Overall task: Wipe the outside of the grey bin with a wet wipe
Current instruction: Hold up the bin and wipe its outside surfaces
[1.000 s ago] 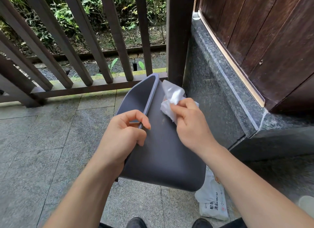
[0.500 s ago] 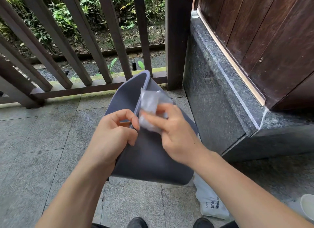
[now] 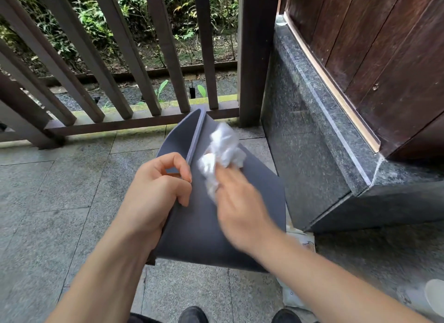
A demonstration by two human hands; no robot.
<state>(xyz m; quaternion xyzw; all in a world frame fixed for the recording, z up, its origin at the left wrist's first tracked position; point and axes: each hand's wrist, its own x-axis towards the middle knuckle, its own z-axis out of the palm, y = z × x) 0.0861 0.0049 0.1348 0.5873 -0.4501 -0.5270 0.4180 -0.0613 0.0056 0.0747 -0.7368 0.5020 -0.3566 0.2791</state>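
1. The left hand (image 3: 156,193) grips the rim of the grey bin (image 3: 204,226), held tilted above the floor.
2. The right hand (image 3: 240,207) presses a crumpled wet wipe (image 3: 222,154) on its upper side.
3. Wiping looks underway; the other sides probably remain.

Nothing readable is showing. The white pack (image 3: 294,296) lying on the floor under the right forearm is carrying faint print, too small and blurred to read.
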